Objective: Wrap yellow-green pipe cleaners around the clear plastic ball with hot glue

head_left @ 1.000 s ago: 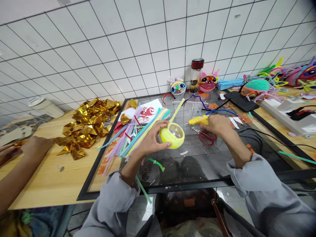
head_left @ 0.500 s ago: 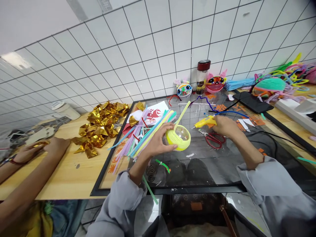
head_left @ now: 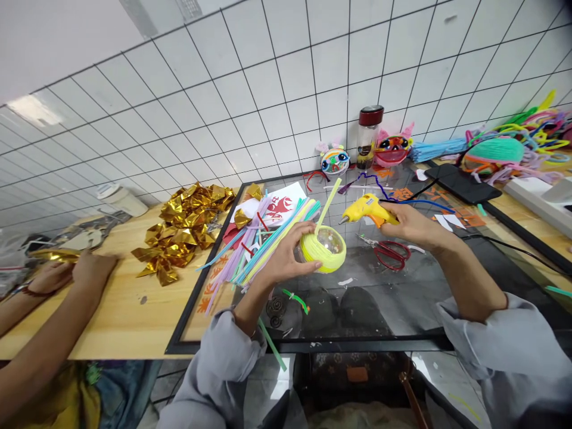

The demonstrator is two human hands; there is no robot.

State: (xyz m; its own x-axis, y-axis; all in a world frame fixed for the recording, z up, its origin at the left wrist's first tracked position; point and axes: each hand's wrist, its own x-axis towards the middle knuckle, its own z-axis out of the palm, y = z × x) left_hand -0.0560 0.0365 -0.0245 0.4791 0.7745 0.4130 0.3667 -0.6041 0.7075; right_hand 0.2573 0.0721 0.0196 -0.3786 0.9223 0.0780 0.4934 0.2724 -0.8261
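Observation:
My left hand grips a clear round ball wrapped in yellow pipe cleaner, its fingers around the left side. A loose yellow strip sticks up from the ball. My right hand is closed round the rear of a yellow glue gun, whose nozzle points left, above and right of the ball, apart from it. Red-handled scissors lie below the glue gun. Beside my left hand lies a bundle of pastel pipe cleaners.
Gold foil pieces lie on the wooden table. Another person's hands are at far left. Two decorated balls and a bottle stand by the wall. A phone and colourful pipe cleaners lie right.
The glue gun has risen and moved slightly left, nearer the yellow strip, with my right hand behind it. The other person's hands have shifted a little left. My left hand has barely moved.

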